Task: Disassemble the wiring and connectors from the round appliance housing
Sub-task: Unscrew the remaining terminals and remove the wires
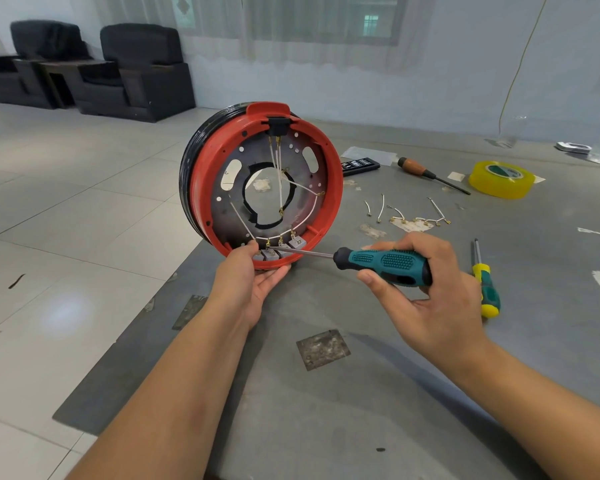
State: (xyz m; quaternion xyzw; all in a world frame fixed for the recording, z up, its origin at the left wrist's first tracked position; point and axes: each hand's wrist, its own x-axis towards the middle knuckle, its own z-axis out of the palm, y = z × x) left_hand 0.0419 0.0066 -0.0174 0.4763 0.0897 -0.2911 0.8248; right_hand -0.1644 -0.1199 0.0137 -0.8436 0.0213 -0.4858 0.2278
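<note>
Right hand [426, 282] wrapped around teal screwdriver [383, 264], tip at grey connectors [278, 251]. Left hand [253, 275] cups bottom rim of red housing [201, 188], tilted upright on table [361, 393].

The scene is seen from a single wide-angle camera worn on the head, directed forward and downward. Both forearms are taken in from the lower corners of the frame, so the view is set close above the tabletop [361, 393], which fills the lower and right parts. The round housing [262, 185] is held near the centre, at arm's length from the lens. Straight lines are bent toward the edges by the wide lens. Floor tiles are shown at the left, and two dark armchairs [94, 67] far off in the upper left.
</note>
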